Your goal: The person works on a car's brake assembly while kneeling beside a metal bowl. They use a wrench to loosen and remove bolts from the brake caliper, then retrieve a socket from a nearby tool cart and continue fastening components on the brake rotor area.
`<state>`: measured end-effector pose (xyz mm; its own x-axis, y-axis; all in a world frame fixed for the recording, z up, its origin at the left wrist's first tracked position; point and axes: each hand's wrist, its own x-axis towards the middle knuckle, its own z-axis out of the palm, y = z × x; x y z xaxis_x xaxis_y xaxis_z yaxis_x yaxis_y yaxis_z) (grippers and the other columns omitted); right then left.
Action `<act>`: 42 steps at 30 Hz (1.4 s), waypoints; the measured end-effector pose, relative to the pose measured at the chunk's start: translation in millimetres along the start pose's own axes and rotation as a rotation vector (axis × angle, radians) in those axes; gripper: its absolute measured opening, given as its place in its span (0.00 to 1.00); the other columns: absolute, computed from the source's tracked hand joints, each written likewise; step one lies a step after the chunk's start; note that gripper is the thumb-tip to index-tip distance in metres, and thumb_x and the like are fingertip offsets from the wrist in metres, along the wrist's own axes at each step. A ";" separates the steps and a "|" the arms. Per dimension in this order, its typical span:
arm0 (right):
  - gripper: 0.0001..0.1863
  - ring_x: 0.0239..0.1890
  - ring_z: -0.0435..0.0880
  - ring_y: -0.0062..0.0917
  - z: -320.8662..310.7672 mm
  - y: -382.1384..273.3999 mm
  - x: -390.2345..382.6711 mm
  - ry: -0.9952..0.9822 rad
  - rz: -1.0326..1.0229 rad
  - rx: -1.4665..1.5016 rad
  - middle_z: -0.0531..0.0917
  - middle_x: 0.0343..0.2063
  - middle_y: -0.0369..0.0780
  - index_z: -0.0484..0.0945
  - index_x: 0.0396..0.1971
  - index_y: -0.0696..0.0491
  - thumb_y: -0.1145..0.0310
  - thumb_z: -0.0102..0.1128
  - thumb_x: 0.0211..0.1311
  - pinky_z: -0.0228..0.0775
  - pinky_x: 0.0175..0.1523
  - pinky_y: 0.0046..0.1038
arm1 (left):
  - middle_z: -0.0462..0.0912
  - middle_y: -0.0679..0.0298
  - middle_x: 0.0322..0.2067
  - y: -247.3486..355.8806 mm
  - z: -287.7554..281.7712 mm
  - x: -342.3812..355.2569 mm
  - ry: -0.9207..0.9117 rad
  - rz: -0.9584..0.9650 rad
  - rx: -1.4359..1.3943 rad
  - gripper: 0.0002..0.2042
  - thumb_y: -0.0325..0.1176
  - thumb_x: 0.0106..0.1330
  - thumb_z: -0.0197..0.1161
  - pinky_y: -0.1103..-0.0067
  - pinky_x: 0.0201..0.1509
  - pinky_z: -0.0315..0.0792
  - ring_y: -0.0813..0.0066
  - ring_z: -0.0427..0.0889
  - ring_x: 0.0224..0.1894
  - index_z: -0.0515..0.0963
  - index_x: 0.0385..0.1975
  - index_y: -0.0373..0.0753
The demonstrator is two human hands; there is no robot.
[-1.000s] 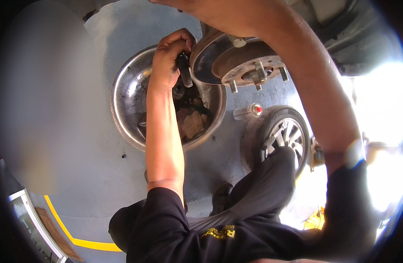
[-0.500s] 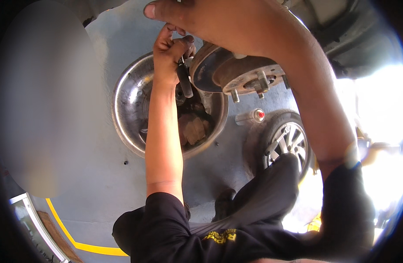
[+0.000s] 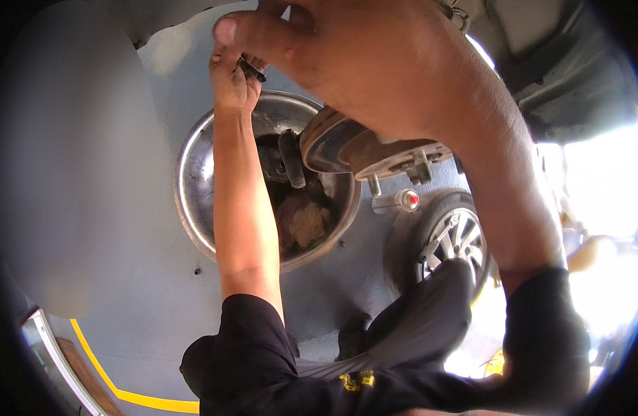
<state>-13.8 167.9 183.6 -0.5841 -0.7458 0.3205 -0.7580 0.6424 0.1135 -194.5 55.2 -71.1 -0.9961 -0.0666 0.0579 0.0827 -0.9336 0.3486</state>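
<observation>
My left hand (image 3: pixel 235 87) is raised beyond the steel basin, its fingers closed on a short black piece (image 3: pixel 252 70) whose kind I cannot make out. My right hand (image 3: pixel 319 52) reaches across the top, close to the camera, with its thumb beside the left fingers. Its other fingers curl at the upper edge; whatever they hold is hidden. Under the right hand and forearm sits a rusty brake disc (image 3: pixel 326 142) with a wheel hub (image 3: pixel 392 161) and its studs. A dark, rod-like part (image 3: pixel 291 159) shows left of the disc, over the basin.
On the grey floor stands a round steel basin (image 3: pixel 183 184) with dark contents and a pale lump (image 3: pixel 309 223). A spray can (image 3: pixel 395 202) lies near a tyre with an alloy wheel (image 3: pixel 457 239). Vehicle bodywork (image 3: pixel 568 62) hangs at upper right. A yellow line (image 3: pixel 156 404) crosses the floor.
My left hand has moved up and left, away from the dark rod-like part, and the short black piece now shows in it. The disc and hub appear lower in view.
</observation>
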 end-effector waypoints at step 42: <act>0.23 0.30 0.82 0.37 17.1 -3.2 9.7 0.095 -0.053 -0.029 0.79 0.25 0.46 0.80 0.32 0.60 0.54 0.47 0.73 0.76 0.37 0.35 | 0.66 0.74 0.16 33.5 44.1 -99.1 -0.395 -0.003 0.259 0.13 0.38 0.65 0.66 0.78 0.28 0.59 0.81 0.64 0.21 0.70 0.22 0.47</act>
<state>-22.0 155.6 170.2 -0.5126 -0.7594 0.4007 -0.7773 0.6087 0.1592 -91.7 46.0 -23.9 -0.9126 0.1215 0.3904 0.1351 -0.8115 0.5685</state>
